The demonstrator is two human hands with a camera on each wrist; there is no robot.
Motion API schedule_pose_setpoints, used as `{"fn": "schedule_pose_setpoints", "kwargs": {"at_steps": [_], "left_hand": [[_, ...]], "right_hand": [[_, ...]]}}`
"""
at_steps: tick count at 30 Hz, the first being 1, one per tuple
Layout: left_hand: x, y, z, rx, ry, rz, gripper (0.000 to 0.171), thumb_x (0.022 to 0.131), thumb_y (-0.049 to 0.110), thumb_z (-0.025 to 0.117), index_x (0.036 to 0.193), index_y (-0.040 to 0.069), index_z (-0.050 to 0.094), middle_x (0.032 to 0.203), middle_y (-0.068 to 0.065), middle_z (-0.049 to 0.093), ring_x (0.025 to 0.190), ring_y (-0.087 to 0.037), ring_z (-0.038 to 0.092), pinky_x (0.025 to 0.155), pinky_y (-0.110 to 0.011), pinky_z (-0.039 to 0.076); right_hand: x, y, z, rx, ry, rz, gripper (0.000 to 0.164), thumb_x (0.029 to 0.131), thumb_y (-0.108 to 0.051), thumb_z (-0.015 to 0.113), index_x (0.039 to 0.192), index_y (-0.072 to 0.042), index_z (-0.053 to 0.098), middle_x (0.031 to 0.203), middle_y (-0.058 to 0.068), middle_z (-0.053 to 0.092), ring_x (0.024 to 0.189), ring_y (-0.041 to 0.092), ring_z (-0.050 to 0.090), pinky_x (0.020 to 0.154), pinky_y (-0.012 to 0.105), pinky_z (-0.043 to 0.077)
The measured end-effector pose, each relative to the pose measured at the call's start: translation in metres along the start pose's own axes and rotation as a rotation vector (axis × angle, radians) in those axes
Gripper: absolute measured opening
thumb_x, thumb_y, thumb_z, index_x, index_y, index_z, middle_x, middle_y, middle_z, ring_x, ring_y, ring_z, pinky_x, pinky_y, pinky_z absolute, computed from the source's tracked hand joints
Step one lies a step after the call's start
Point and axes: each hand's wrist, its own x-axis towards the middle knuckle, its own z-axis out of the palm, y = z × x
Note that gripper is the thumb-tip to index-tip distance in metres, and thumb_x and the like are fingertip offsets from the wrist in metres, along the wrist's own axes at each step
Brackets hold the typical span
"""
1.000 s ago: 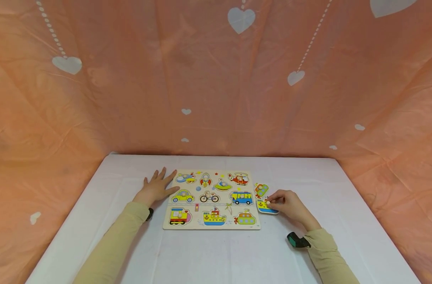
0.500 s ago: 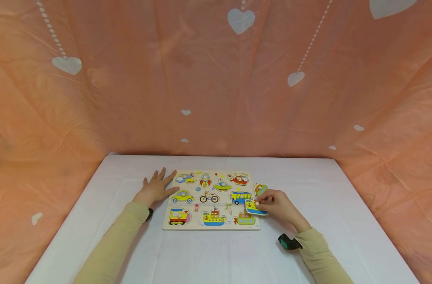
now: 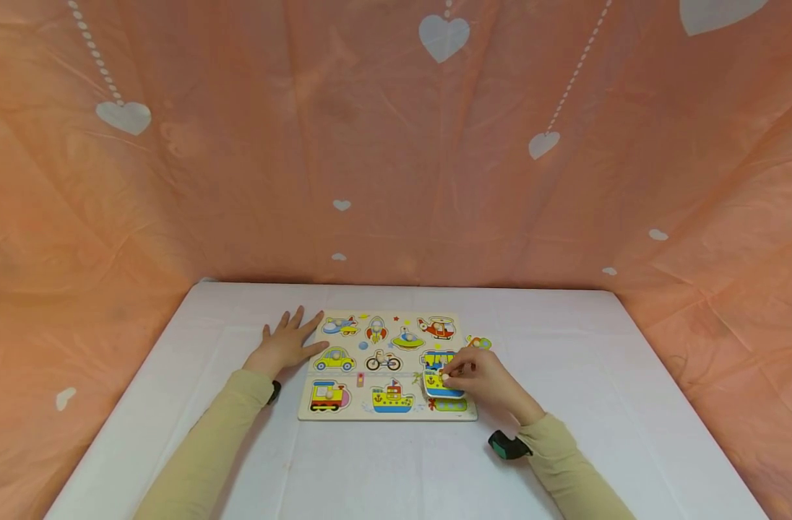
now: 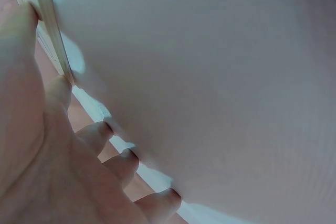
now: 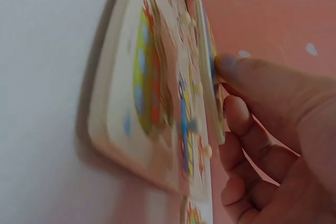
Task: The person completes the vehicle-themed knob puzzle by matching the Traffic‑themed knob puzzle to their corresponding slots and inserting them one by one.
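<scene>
A wooden peg puzzle board [image 3: 344,372] with vehicle pictures lies on the white table. My right hand [image 3: 483,375] pinches the knob of a ship puzzle piece [image 3: 443,386], holding it above the board's lower right part. In the right wrist view the ship piece [image 5: 207,66] is raised off the board [image 5: 113,119], seen edge-on. Partly covered below it is the submarine recess [image 3: 457,406]; the ship recess [image 3: 392,399] shows to its left. My left hand [image 3: 282,348] lies with fingers spread, thumb and index fingertip at the board's left edge.
A submarine puzzle piece [image 3: 479,342] lies on the table just off the board's right side, partly hidden by the right hand. Other knobbed pieces, such as the train [image 3: 329,396] and the bus [image 3: 435,358], sit in the board. A pink curtain [image 3: 396,166] hangs behind the table.
My right hand has carried the ship piece leftward from beside the board to above its lower right part, uncovering then partly covering pictures there. The left hand stays put.
</scene>
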Motion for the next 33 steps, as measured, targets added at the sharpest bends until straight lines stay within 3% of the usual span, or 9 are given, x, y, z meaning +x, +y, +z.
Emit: {"fn": "schedule_pose_setpoints", "kwargs": {"at_steps": [8, 15, 24, 33], "left_hand": [[0.002, -0.001, 0.002, 0.001, 0.004, 0.005, 0.078, 0.092, 0.057, 0.052, 0.153, 0.017, 0.023, 0.155, -0.027, 0.007, 0.139, -0.052, 0.002, 0.101, -0.074, 0.002], [0.001, 0.001, 0.002, 0.001, 0.002, -0.006, 0.078, 0.092, 0.055, 0.053, 0.153, 0.017, 0.023, 0.156, -0.026, 0.006, 0.139, -0.051, 0.002, 0.102, -0.073, 0.001], [-0.001, 0.004, 0.000, -0.003, 0.007, -0.011, 0.078, 0.092, 0.056, 0.052, 0.153, 0.017, 0.023, 0.156, -0.025, 0.007, 0.139, -0.050, 0.002, 0.102, -0.073, 0.001], [-0.002, 0.004, -0.001, -0.010, 0.004, -0.010, 0.078, 0.092, 0.056, 0.052, 0.153, 0.017, 0.023, 0.156, -0.026, 0.006, 0.139, -0.051, 0.002, 0.102, -0.073, 0.001]], "right_hand": [[0.005, -0.007, 0.020, 0.055, -0.050, -0.015, 0.009, 0.081, -0.007, 0.076, 0.090, -0.007, 0.073, 0.084, 0.003, 0.060, 0.076, 0.014, 0.057, 0.066, 0.020, 0.049], [0.003, -0.034, 0.028, 0.055, -0.084, -0.052, 0.009, 0.082, 0.001, 0.073, 0.091, 0.003, 0.072, 0.086, 0.012, 0.063, 0.076, 0.019, 0.060, 0.068, 0.022, 0.050], [0.013, -0.009, 0.041, 0.030, -0.071, -0.095, 0.009, 0.080, -0.008, 0.077, 0.088, -0.009, 0.074, 0.083, -0.003, 0.064, 0.075, 0.008, 0.059, 0.067, 0.022, 0.051], [0.021, -0.012, 0.050, 0.026, -0.088, -0.091, 0.009, 0.081, -0.012, 0.078, 0.089, -0.014, 0.074, 0.084, -0.008, 0.063, 0.079, 0.009, 0.059, 0.072, 0.023, 0.051]]}}
